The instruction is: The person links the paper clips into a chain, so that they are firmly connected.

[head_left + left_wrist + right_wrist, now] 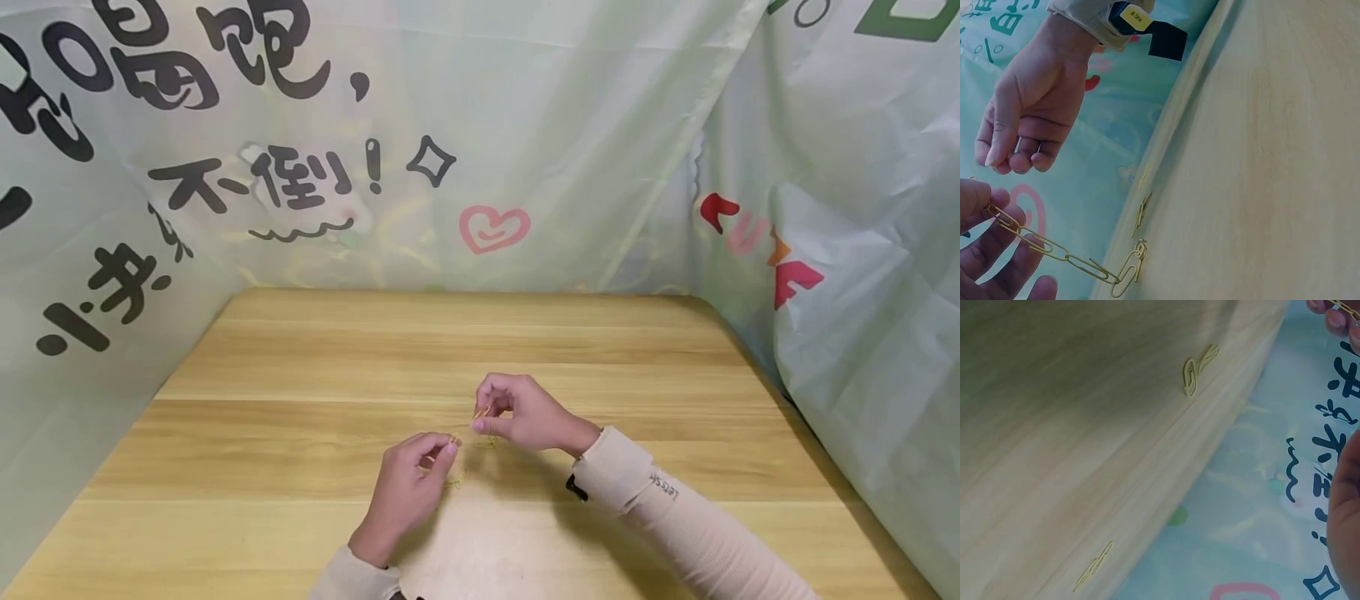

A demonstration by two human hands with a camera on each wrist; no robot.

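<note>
Pinched by the left hand (412, 482), the gold paper-clip chain (1067, 256) hangs over the bench (525, 333); likely light and springy, its links free to swivel, so grip one end; the right hand (527, 414) seems to pinch a clip (483, 412), and the left wrist view resolves links the head view blurs

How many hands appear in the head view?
2 over the tabletop: the left hand, pinching a paperclip chain, and the right hand, farther forward and to its right.

Wood-grain table (300, 367), pale printed sheet (585, 150), pink heart outline (494, 231)
</note>
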